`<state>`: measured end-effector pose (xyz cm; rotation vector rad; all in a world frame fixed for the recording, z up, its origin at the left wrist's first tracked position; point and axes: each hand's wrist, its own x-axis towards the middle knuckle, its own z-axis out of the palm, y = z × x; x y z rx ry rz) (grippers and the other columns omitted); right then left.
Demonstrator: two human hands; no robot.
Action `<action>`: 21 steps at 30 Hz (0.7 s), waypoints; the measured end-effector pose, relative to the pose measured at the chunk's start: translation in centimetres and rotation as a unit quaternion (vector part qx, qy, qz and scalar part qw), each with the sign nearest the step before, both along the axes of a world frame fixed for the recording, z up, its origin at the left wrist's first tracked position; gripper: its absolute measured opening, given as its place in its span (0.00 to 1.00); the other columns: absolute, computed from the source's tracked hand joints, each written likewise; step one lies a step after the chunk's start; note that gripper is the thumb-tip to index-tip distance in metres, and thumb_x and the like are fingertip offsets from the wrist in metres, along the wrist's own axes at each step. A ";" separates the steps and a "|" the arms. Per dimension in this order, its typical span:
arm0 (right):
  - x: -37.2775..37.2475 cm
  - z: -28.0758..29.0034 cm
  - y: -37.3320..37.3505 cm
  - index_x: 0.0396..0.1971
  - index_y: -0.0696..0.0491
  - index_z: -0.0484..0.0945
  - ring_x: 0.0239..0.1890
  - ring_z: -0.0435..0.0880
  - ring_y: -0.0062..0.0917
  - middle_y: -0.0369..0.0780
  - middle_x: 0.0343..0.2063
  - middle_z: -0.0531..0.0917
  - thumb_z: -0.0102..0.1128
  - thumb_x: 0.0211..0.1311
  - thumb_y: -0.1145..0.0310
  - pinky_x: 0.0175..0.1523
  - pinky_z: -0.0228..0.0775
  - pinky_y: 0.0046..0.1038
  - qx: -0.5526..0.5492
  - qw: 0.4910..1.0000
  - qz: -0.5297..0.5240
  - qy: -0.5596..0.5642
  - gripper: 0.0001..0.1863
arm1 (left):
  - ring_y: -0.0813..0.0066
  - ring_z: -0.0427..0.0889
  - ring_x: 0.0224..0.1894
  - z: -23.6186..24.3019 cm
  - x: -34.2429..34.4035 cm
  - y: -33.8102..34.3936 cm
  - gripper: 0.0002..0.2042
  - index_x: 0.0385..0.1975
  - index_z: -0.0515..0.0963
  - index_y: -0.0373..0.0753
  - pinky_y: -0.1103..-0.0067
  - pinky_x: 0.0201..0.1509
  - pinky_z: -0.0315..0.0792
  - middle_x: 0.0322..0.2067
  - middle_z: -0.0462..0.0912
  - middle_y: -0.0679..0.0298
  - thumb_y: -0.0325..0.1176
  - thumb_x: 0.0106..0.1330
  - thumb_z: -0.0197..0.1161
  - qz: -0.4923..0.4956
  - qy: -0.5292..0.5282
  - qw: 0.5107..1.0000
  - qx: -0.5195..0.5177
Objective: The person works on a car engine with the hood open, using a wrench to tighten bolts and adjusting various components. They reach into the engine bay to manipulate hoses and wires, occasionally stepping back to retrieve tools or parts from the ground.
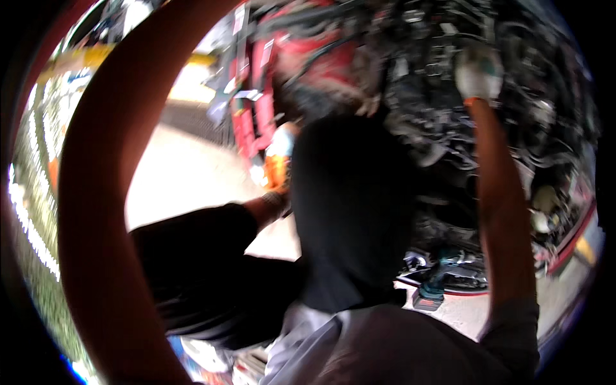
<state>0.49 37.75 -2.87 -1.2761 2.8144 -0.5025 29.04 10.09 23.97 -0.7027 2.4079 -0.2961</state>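
My right hand (479, 72), in a whitish glove with an orange cuff, reaches far forward onto a crowded mass of dark parts (443, 122). Motion smears its fingers, so I cannot make out whether it grips anything. My left arm (96, 186) rises close along the left side and leaves through the top edge; its hand is out of the picture. A teal cordless power tool (433, 282) with a dark battery rests at the near edge of the dark parts.
My black-clad knee (350, 205) fills the middle, and my other leg (199, 263) is folded leftward. A blurred orange and pale shape (277, 163) shows beside it. Red bodywork (321, 61) lies ahead. A curved red edge (571, 247) bounds the parts at right.
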 end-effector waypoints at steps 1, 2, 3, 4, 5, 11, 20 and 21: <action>1.4 0.3 -0.6 0.49 0.45 0.85 0.52 0.84 0.33 0.39 0.48 0.86 0.54 0.71 0.49 0.60 0.74 0.40 0.038 0.999 -0.022 -0.026 0.19 | 0.57 0.85 0.37 0.5 1.6 0.4 0.23 0.56 0.81 0.41 0.64 0.46 0.79 0.39 0.87 0.49 0.52 0.76 0.52 -0.026 0.015 0.999 0.034; 1.2 0.3 0.0 0.48 0.44 0.85 0.54 0.84 0.32 0.37 0.48 0.86 0.55 0.70 0.48 0.62 0.72 0.38 0.072 0.996 -0.043 -0.023 0.19 | 0.61 0.83 0.38 -2.7 2.5 -0.4 0.16 0.50 0.84 0.42 0.68 0.46 0.79 0.37 0.87 0.53 0.44 0.79 0.53 -0.068 0.050 0.993 0.086; 2.3 1.0 -0.8 0.47 0.43 0.85 0.55 0.83 0.30 0.36 0.47 0.86 0.56 0.69 0.48 0.65 0.70 0.37 0.040 0.999 -0.024 -0.024 0.18 | 0.57 0.84 0.39 -1.9 2.9 -0.8 0.16 0.50 0.83 0.41 0.66 0.47 0.79 0.38 0.86 0.52 0.45 0.78 0.54 -0.123 0.061 0.985 0.101; 3.3 1.8 -1.5 0.46 0.42 0.85 0.56 0.82 0.29 0.34 0.47 0.86 0.58 0.68 0.47 0.67 0.68 0.35 0.010 0.999 -0.008 -0.032 0.18 | 0.54 0.85 0.41 -1.5 2.8 -1.2 0.16 0.50 0.82 0.41 0.64 0.47 0.79 0.38 0.86 0.51 0.45 0.77 0.55 -0.184 0.075 0.973 0.118; 3.7 2.9 -1.8 0.40 0.43 0.87 0.56 0.81 0.33 0.35 0.44 0.87 0.58 0.66 0.54 0.65 0.69 0.38 -0.081 0.995 0.053 0.035 0.13 | 0.51 0.86 0.43 -1.0 2.6 -1.6 0.16 0.49 0.81 0.40 0.63 0.47 0.79 0.39 0.86 0.50 0.45 0.76 0.57 -0.246 0.088 0.957 0.129; 2.0 3.2 0.0 0.36 0.44 0.87 0.55 0.81 0.33 0.35 0.39 0.87 0.62 0.61 0.62 0.66 0.66 0.41 -0.171 0.985 0.011 0.028 0.08 | 0.55 0.84 0.52 -4.1 -6.3 -0.3 0.18 0.54 0.81 0.38 0.68 0.55 0.78 0.52 0.85 0.54 0.45 0.75 0.59 -0.117 0.110 0.956 0.244; 2.6 4.3 1.1 0.40 0.46 0.86 0.56 0.80 0.34 0.36 0.41 0.85 0.65 0.59 0.66 0.66 0.70 0.41 -0.197 0.978 0.051 0.037 0.09 | 0.58 0.86 0.52 -13.5 -15.3 0.0 0.24 0.55 0.83 0.41 0.71 0.59 0.75 0.46 0.88 0.52 0.53 0.73 0.57 0.013 0.227 0.916 0.329; 2.8 4.2 0.9 0.41 0.46 0.85 0.57 0.79 0.35 0.37 0.42 0.85 0.65 0.58 0.69 0.65 0.71 0.41 -0.195 0.979 0.050 0.037 0.10 | 0.58 0.86 0.51 -14.7 -16.0 -0.2 0.23 0.54 0.84 0.41 0.70 0.58 0.75 0.44 0.88 0.52 0.53 0.73 0.57 0.015 0.225 0.913 0.339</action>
